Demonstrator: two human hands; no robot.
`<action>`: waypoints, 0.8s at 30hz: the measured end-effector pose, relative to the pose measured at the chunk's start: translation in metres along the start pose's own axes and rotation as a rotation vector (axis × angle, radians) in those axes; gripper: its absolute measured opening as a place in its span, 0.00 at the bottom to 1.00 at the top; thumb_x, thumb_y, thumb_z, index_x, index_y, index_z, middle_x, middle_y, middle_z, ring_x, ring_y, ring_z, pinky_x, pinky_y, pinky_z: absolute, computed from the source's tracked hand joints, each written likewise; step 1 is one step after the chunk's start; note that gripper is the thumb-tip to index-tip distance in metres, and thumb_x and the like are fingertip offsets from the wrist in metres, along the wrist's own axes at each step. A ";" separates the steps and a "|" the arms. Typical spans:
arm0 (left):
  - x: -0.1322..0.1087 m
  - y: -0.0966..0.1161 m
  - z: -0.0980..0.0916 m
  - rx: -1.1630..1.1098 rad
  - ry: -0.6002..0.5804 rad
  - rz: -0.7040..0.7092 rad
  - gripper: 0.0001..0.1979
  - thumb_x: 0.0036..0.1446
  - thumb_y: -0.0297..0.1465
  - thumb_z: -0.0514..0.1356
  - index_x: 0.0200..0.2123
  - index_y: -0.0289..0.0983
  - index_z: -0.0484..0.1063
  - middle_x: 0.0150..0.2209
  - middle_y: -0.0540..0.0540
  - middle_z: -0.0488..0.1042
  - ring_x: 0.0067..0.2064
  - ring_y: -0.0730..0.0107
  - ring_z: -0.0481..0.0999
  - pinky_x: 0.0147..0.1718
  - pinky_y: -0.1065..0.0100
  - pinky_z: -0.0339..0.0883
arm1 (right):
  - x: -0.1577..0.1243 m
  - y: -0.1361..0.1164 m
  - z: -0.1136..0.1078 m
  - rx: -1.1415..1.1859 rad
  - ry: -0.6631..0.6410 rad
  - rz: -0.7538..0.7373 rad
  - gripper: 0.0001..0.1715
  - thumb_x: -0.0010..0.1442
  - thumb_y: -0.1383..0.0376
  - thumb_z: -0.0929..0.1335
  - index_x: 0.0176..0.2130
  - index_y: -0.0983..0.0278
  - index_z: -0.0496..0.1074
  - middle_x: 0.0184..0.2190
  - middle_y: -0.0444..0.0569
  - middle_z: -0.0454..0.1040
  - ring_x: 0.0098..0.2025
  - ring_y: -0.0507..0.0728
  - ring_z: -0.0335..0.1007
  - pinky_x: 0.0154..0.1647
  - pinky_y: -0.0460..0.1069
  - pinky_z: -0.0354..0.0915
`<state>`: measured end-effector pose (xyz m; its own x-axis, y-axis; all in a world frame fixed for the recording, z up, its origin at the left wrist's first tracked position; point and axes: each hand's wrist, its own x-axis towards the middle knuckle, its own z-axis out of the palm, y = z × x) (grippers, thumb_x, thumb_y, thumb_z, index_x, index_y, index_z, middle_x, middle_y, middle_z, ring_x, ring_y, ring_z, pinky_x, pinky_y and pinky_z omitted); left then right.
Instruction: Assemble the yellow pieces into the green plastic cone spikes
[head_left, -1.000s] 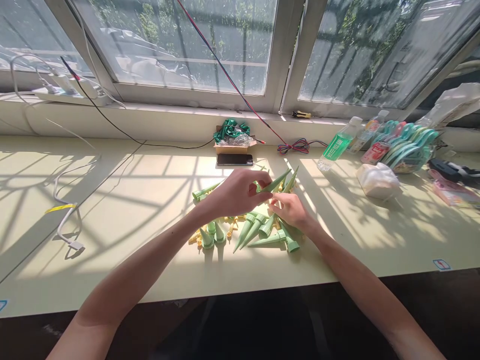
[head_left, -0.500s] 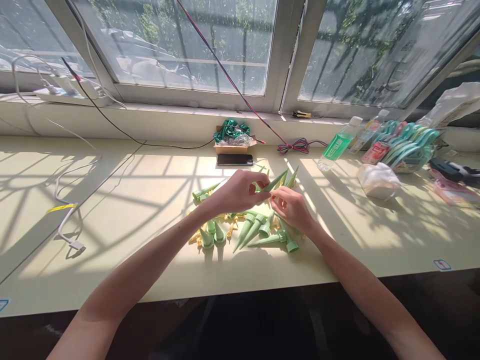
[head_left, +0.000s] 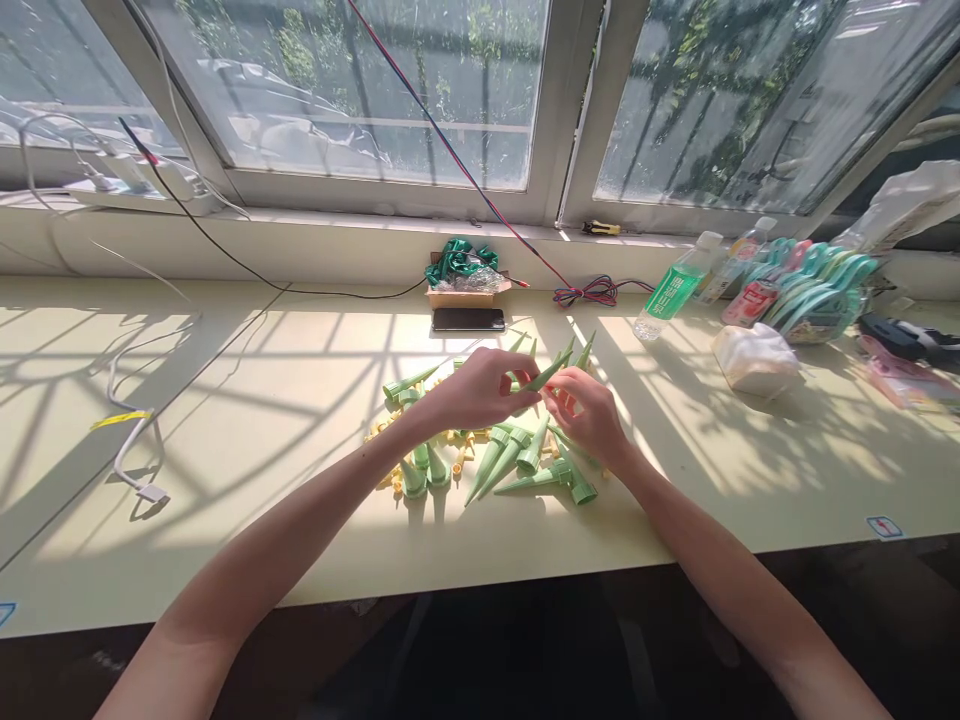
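Observation:
A green plant-watering spike [head_left: 551, 370] is pinched in my left hand [head_left: 484, 387], its pointed end slanting up to the right. Close against it, my right hand [head_left: 592, 412] has its fingers pressed together beside the spike; whatever they grip is too small and covered to make out. Beneath and around both hands lie several more green spikes [head_left: 506, 465], some on their sides. Two stand point up, one of them a green cone [head_left: 439, 466] left of the loose ones. Small yellow plastic valve pieces [head_left: 458, 463] are scattered among them, partly hidden by my left forearm.
Behind the pile are a black phone [head_left: 469, 320] and a small cardboard box [head_left: 461, 298] holding green wrapping. Toward the right stand a green-labelled bottle [head_left: 670, 293], a tissue pack [head_left: 756, 358] and teal-handled items [head_left: 825, 290]. A white cable [head_left: 133, 455] lies left.
Both hands have dipped slightly and stay close together. The held spike has tilted lower, its tip now nearer my right fingers. The pile looks unchanged.

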<state>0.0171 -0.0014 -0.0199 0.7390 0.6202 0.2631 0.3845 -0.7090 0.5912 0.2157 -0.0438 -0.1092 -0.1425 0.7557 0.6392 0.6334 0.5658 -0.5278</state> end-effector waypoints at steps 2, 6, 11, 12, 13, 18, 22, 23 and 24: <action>-0.001 0.002 -0.003 0.017 0.012 0.010 0.05 0.54 0.31 0.61 0.32 0.35 0.74 0.25 0.51 0.71 0.23 0.78 0.63 0.24 0.73 0.55 | 0.000 0.000 0.000 0.017 -0.004 -0.002 0.05 0.63 0.67 0.64 0.37 0.61 0.71 0.35 0.47 0.71 0.29 0.50 0.66 0.25 0.44 0.65; -0.004 0.009 -0.008 0.040 0.025 0.056 0.04 0.55 0.30 0.60 0.31 0.35 0.73 0.27 0.51 0.72 0.24 0.78 0.63 0.25 0.73 0.56 | 0.001 -0.001 0.000 0.010 0.001 0.011 0.08 0.66 0.64 0.63 0.37 0.61 0.71 0.35 0.48 0.71 0.29 0.51 0.66 0.26 0.45 0.65; -0.006 0.014 -0.007 0.048 0.030 0.078 0.04 0.56 0.30 0.60 0.32 0.36 0.74 0.24 0.53 0.69 0.22 0.78 0.59 0.25 0.72 0.55 | 0.001 -0.001 -0.001 -0.032 0.011 0.004 0.10 0.68 0.62 0.62 0.38 0.62 0.71 0.35 0.49 0.71 0.31 0.52 0.66 0.25 0.45 0.64; -0.006 0.014 -0.007 0.045 0.026 0.076 0.04 0.56 0.30 0.60 0.31 0.36 0.73 0.23 0.53 0.68 0.22 0.78 0.59 0.25 0.72 0.54 | 0.001 -0.001 -0.001 -0.042 0.013 -0.001 0.10 0.68 0.62 0.62 0.37 0.62 0.71 0.35 0.49 0.71 0.32 0.52 0.66 0.25 0.46 0.63; -0.006 0.013 -0.006 0.039 0.022 0.073 0.04 0.56 0.30 0.60 0.31 0.36 0.73 0.22 0.53 0.68 0.21 0.79 0.59 0.25 0.72 0.54 | 0.001 -0.001 -0.001 -0.051 0.016 -0.004 0.11 0.68 0.62 0.62 0.37 0.62 0.71 0.34 0.49 0.71 0.32 0.52 0.67 0.26 0.46 0.63; -0.003 0.007 0.000 -0.016 -0.010 0.054 0.04 0.55 0.30 0.60 0.30 0.36 0.72 0.24 0.53 0.69 0.22 0.79 0.61 0.24 0.73 0.55 | 0.002 -0.002 -0.001 -0.065 0.022 0.005 0.11 0.68 0.62 0.62 0.37 0.61 0.71 0.34 0.48 0.70 0.33 0.53 0.66 0.27 0.46 0.63; -0.001 0.003 0.004 -0.028 -0.028 0.048 0.04 0.55 0.30 0.61 0.31 0.36 0.73 0.23 0.54 0.68 0.22 0.80 0.60 0.25 0.73 0.55 | 0.002 -0.004 -0.002 -0.076 0.011 0.030 0.13 0.69 0.61 0.61 0.35 0.61 0.70 0.34 0.48 0.70 0.32 0.53 0.66 0.29 0.46 0.63; -0.001 0.002 0.005 -0.031 -0.034 0.046 0.04 0.55 0.30 0.60 0.31 0.36 0.73 0.22 0.54 0.67 0.22 0.80 0.59 0.25 0.73 0.54 | 0.002 -0.004 -0.002 -0.076 0.010 0.035 0.13 0.69 0.61 0.61 0.34 0.61 0.70 0.34 0.48 0.71 0.32 0.53 0.66 0.30 0.47 0.64; -0.001 0.002 0.005 -0.036 -0.042 0.043 0.04 0.55 0.30 0.60 0.32 0.36 0.73 0.22 0.55 0.66 0.22 0.80 0.59 0.25 0.73 0.54 | 0.002 -0.005 -0.003 -0.075 0.011 0.037 0.14 0.69 0.61 0.61 0.34 0.61 0.70 0.34 0.48 0.71 0.32 0.53 0.66 0.31 0.47 0.64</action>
<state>0.0199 -0.0054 -0.0229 0.7776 0.5738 0.2570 0.3321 -0.7219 0.6071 0.2146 -0.0460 -0.1042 -0.1095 0.7720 0.6261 0.6931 0.5108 -0.5086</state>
